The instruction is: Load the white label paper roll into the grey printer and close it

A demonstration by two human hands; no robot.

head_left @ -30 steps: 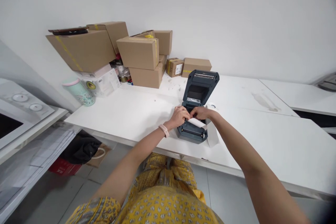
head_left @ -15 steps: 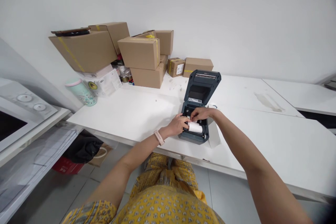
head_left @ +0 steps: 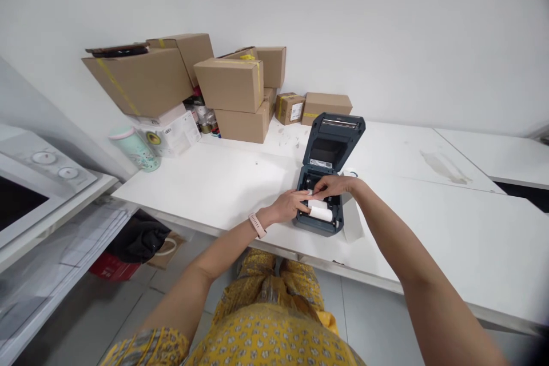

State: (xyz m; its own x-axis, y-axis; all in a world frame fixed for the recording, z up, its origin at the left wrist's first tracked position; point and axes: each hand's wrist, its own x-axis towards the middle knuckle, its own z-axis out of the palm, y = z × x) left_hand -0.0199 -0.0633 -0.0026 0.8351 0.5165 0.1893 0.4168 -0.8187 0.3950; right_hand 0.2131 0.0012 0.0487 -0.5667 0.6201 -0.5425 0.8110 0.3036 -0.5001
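Note:
A dark grey label printer (head_left: 329, 148) stands open on the white table (head_left: 223, 183), its lid tilted back. A white paper roll (head_left: 321, 213) lies in its bay near the front. My left hand (head_left: 290, 206) rests at the printer's left side, fingers stretched onto the paper's edge. My right hand (head_left: 333, 185) reaches into the bay from the right, fingers pinched together on the paper just behind the roll. A white strip of paper (head_left: 352, 222) lies on the table against the printer's right side.
Several cardboard boxes (head_left: 229, 86) are stacked at the back left against the wall, with a white carton (head_left: 171, 132) and a mint green tumbler (head_left: 136, 148) beside them. A white appliance (head_left: 30, 183) sits on a lower shelf at far left. A black bag (head_left: 137, 239) lies on the floor.
The paper, held raised over the printer a second ago, now lies down in the bay as a roll. Both hands have lowered onto it; my left hand slid leftward and flattened.

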